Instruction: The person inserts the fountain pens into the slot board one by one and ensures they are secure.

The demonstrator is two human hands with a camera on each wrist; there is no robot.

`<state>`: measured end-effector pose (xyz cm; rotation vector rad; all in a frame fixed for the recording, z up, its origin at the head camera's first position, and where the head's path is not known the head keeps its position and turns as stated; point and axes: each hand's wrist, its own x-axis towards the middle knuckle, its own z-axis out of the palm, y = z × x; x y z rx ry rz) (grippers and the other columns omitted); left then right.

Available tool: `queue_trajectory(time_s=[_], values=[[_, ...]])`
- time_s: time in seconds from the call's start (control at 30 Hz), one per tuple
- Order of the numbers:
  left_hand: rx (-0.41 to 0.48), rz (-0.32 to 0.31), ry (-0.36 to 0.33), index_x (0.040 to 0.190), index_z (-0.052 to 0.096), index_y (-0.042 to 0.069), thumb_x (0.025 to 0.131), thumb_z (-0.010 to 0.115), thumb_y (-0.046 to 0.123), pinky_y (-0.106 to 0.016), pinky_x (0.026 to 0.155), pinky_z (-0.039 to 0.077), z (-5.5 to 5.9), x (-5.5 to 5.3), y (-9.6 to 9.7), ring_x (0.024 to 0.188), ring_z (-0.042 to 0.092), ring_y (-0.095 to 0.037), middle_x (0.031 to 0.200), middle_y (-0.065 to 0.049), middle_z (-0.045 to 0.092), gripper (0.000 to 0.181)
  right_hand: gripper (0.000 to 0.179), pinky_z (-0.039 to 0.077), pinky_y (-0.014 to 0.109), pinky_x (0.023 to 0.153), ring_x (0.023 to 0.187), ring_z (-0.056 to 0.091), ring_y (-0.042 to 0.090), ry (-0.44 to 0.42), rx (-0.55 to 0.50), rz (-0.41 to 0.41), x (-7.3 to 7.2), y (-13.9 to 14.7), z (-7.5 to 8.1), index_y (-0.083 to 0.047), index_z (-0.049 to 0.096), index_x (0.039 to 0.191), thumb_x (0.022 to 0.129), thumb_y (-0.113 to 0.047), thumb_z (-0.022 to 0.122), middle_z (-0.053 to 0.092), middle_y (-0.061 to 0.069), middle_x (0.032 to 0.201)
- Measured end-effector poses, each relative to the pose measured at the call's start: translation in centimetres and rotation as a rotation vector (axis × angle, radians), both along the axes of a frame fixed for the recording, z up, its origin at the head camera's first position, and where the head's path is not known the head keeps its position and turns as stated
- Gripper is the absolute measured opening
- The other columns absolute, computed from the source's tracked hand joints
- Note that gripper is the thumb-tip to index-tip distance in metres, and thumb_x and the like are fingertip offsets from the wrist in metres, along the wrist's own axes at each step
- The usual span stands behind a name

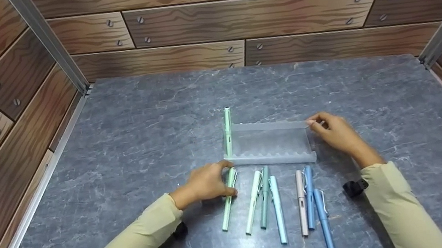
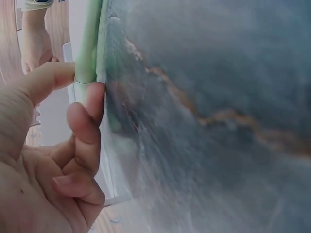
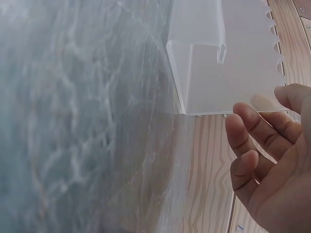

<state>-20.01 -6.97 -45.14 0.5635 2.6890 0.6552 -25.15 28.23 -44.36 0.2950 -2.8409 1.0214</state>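
Observation:
My left hand (image 1: 207,181) pinches a light green pen (image 1: 228,215) between thumb and finger near its clipped end, just in front of the pen holder. Seen from the left wrist, the green barrel (image 2: 90,43) lies between thumb and fingertip. The holder is a frosted clear plastic tray (image 1: 268,141) with scalloped notches along its edges. Another light green pen (image 1: 228,127) lies across its left end, sticking out past the back edge. At the holder's back right corner, my right hand (image 1: 335,132) grips the rim; the right wrist view shows fingertips behind the see-through plastic (image 3: 233,82).
In front of the holder lie a pale green pen (image 1: 253,205), a dark green pen (image 1: 265,197) and a light turquoise pen (image 1: 278,210). Farther right are a greyish-pink pen (image 1: 302,203) and two blue pens (image 1: 310,197). Wood-patterned walls (image 1: 254,17) enclose the grey marbled tabletop (image 1: 153,128).

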Motion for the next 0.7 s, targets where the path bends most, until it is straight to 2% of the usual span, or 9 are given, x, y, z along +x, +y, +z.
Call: queue_trajectory(time_s=[0.13, 0.23, 0.43, 0.7], values=[[0.12, -0.005, -0.078, 0.137, 0.052, 0.015, 0.073, 0.081, 0.034, -0.028, 0.051, 0.042, 0.0, -0.3, -0.1, 0.055, 0.049, -0.01, 0.077, 0.0, 0.067, 0.072, 0.033, 0.042, 0.021, 0.06, 0.071, 0.052, 0.008, -0.004, -0.004, 0.001, 0.0, 0.1, 0.0, 0.0, 0.066, 0.109, 0.099, -0.028, 0.053, 0.066, 0.016, 0.091], [0.235, -0.005, -0.137, 0.139, 0.048, 0.014, 0.076, 0.08, 0.028, -0.025, 0.048, 0.04, 0.3, -0.5, 0.0, 0.05, 0.051, -0.008, 0.065, 0.005, 0.063, 0.072, 0.035, 0.042, 0.021, 0.059, 0.071, 0.054, 0.009, -0.022, -0.009, 0.001, 0.0, 0.2, 0.2, 0.0, 0.065, 0.11, 0.1, -0.03, 0.052, 0.066, 0.016, 0.092], [0.369, 0.015, -0.161, 0.143, 0.044, 0.015, 0.077, 0.079, 0.022, -0.025, 0.051, 0.043, 0.8, -0.7, 0.1, 0.055, 0.055, -0.008, 0.07, 0.004, 0.066, 0.074, 0.036, 0.041, 0.021, 0.057, 0.065, 0.053, 0.003, -0.03, -0.005, -0.003, 0.0, 0.1, 0.3, 0.0, 0.064, 0.112, 0.1, -0.031, 0.052, 0.066, 0.017, 0.091], [0.47, 0.057, -0.127, 0.144, 0.042, 0.017, 0.077, 0.078, 0.018, -0.024, 0.051, 0.043, 1.6, -1.0, 0.1, 0.058, 0.058, -0.008, 0.072, 0.003, 0.067, 0.076, 0.035, 0.041, 0.02, 0.056, 0.065, 0.053, 0.003, -0.021, -0.013, -0.006, 0.0, 0.1, 0.0, 0.0, 0.065, 0.11, 0.099, -0.03, 0.053, 0.066, 0.017, 0.09]])
